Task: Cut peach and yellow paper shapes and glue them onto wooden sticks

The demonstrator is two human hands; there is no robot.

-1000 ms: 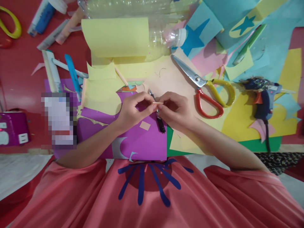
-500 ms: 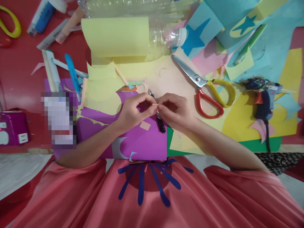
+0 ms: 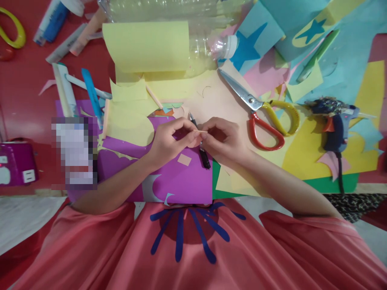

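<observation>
Between thumb and fingers, my left hand [image 3: 175, 139] pinches a small, thin peach paper strip [image 3: 200, 131], seen nearly edge-on. Its other end is pinched by my right hand [image 3: 223, 135], fingertips almost meeting the left ones. Under the hands a black pen [image 3: 204, 158] lies on purple paper [image 3: 181, 181], partly hidden by the fingers. A small peach paper square [image 3: 184, 160] rests just below my left hand. Right of my right hand lie large scissors [image 3: 256, 106] with one red and one yellow handle, blades apart.
A clear plastic bottle [image 3: 208, 46] with yellow paper [image 3: 148, 46] over it lies at the back. At right is a blue glue gun [image 3: 336, 131] with a cord. Pixelated phone-like object [image 3: 75, 153], markers [image 3: 92, 94] and a purple power block [image 3: 18, 163] sit left. Paper scraps surround everything.
The fingertips have shifted slightly on the peach paper strip, and more of its edge shows between them. Otherwise both hands stay in place.
</observation>
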